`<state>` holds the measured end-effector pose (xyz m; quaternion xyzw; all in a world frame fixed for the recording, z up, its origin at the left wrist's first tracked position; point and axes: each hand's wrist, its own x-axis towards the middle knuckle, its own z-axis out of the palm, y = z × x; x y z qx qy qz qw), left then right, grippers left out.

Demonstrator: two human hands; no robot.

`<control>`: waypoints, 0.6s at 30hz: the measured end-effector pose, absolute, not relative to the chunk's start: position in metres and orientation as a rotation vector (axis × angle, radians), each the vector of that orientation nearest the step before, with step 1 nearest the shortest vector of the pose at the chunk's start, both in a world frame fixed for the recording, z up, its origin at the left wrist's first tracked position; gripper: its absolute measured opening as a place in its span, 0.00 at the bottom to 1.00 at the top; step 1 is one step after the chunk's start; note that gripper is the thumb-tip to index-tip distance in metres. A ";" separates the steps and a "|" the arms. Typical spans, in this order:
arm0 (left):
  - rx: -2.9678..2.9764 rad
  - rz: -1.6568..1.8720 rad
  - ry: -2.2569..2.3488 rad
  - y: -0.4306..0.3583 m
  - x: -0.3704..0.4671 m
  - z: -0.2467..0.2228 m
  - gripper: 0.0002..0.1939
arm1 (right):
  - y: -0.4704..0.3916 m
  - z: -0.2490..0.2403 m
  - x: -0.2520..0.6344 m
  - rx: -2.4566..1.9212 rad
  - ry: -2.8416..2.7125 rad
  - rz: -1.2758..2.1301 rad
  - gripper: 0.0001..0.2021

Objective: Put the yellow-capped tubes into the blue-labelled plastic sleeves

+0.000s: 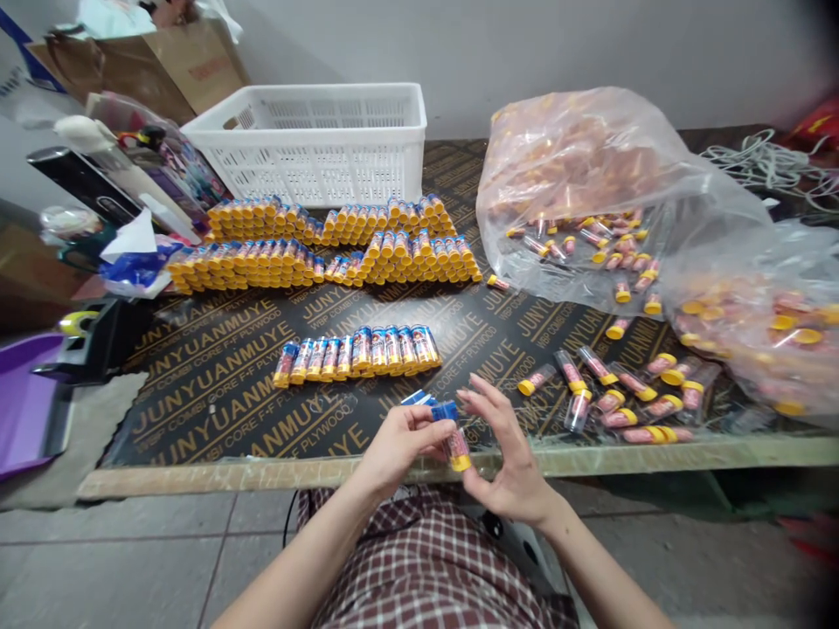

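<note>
Head view: left hand [401,444] pinches tube [458,447], right hand [512,467] splayed.

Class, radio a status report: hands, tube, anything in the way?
Left hand gripping yellow-capped tube. Right hand open beside it, thumb contact unclear. Row of blue-and-yellow tubes beyond; no obstruction visible.
</note>
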<state>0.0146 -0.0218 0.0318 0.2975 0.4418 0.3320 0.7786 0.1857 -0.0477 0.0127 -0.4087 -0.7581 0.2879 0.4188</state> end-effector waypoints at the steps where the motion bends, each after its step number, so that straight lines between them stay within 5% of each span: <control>1: 0.651 0.697 0.942 -0.023 0.015 0.031 0.16 | -0.047 0.013 0.187 -0.993 -1.920 0.788 0.41; 18: 0.657 0.662 0.911 -0.028 0.017 0.032 0.17 | -0.053 0.006 0.183 -0.944 -1.793 0.960 0.43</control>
